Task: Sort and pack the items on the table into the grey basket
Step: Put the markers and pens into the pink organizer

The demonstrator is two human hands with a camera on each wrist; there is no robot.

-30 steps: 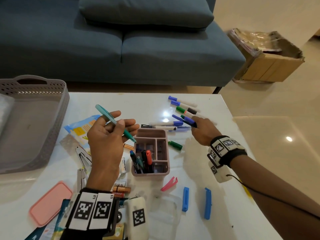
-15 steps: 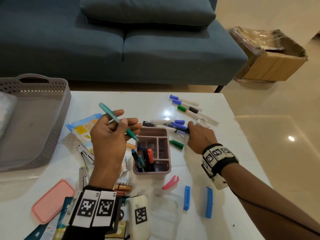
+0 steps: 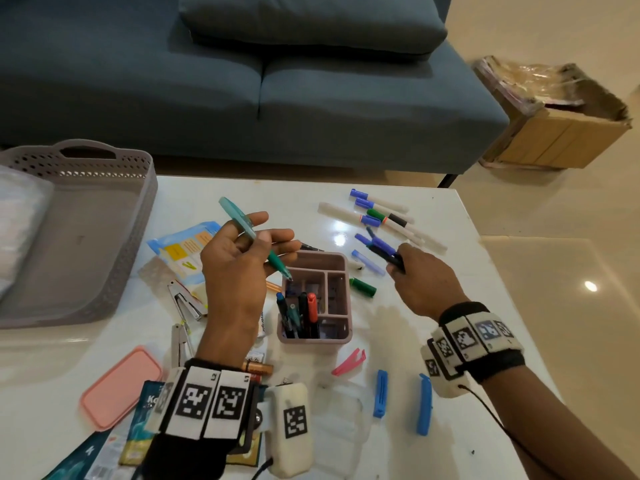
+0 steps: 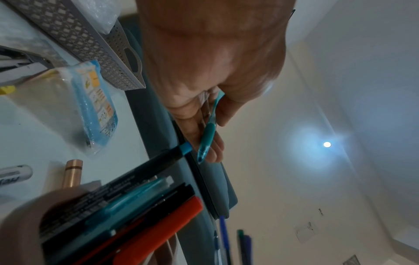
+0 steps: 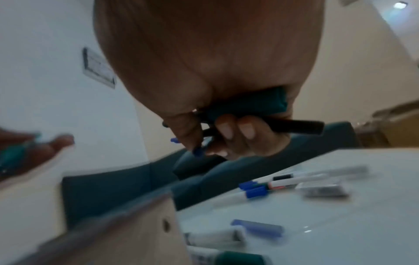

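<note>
My left hand (image 3: 242,258) holds a teal pen (image 3: 254,237) tilted, its tip just over the back left corner of the pink pen organizer (image 3: 337,263), where several pens (image 3: 298,313) stand in the front compartment. The same teal pen (image 4: 207,132) lies across my left fingers in the left wrist view. To the right of the organizer, my right hand (image 3: 420,278) is lifted off the table and grips a bunch of blue and dark pens (image 3: 381,249); the pens (image 5: 294,126) sit under its curled fingers. The grey basket (image 3: 138,216) stands at the table's left.
Several white markers with blue and green caps (image 3: 384,216) lie at the back right of the table. A green marker (image 3: 362,286), a pink clip (image 3: 348,362) and blue clips (image 3: 424,403) lie near the organizer. Staplers (image 3: 185,301), batteries (image 3: 258,368), a pink lid (image 3: 119,386) and packets crowd the front left.
My right hand has gathered pens off the table and lifted them, moving back toward me and the organizer. My left hand has kept the teal pen over the organizer.
</note>
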